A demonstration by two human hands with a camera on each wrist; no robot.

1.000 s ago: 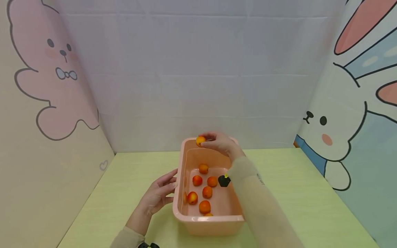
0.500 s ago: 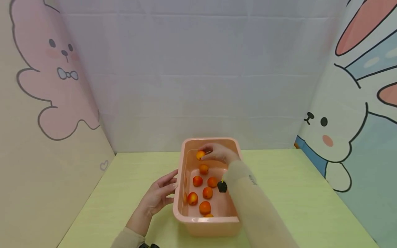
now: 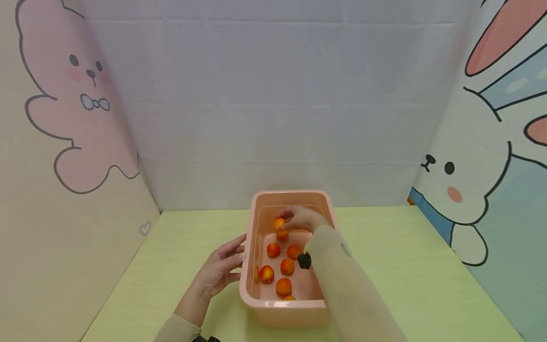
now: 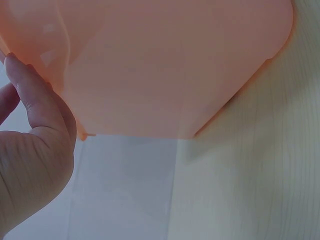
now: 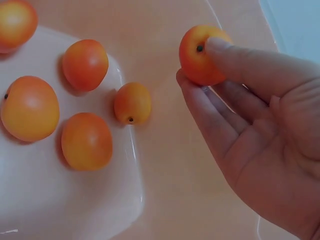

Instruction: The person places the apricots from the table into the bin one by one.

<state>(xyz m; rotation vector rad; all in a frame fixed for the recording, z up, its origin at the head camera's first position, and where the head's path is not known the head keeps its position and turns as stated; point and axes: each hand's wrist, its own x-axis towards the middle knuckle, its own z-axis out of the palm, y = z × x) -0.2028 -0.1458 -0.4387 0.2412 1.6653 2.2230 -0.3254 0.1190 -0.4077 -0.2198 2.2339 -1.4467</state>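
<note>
A pink plastic tub (image 3: pixel 246 285) stands on the table, with several orange-red, apricot-like fruits on its floor, such as one fruit (image 3: pixel 284 287) near the front. Inside the tub toward the back, my right hand (image 3: pixel 302 218) pinches another apricot-like fruit (image 5: pixel 202 55) between thumb and fingers. The right wrist view shows this fruit's dark stem spot and several loose fruits (image 5: pixel 87 141) lying apart from the hand. My left hand (image 3: pixel 220 267) rests its fairly straight fingers against the tub's left side; in the left wrist view these fingers (image 4: pixel 37 95) touch the tub's edge.
A pale green-yellow table (image 3: pixel 192 247) surrounds the tub. Behind it hangs a plain light sheet (image 3: pixel 273 104). Side panels carry a pink bear (image 3: pixel 85 123) on the left and a white rabbit (image 3: pixel 461 166) on the right.
My right hand has come down from the tub's back rim into the tub, carrying the pinched fruit toward the floor. The left hand stays against the tub's side.
</note>
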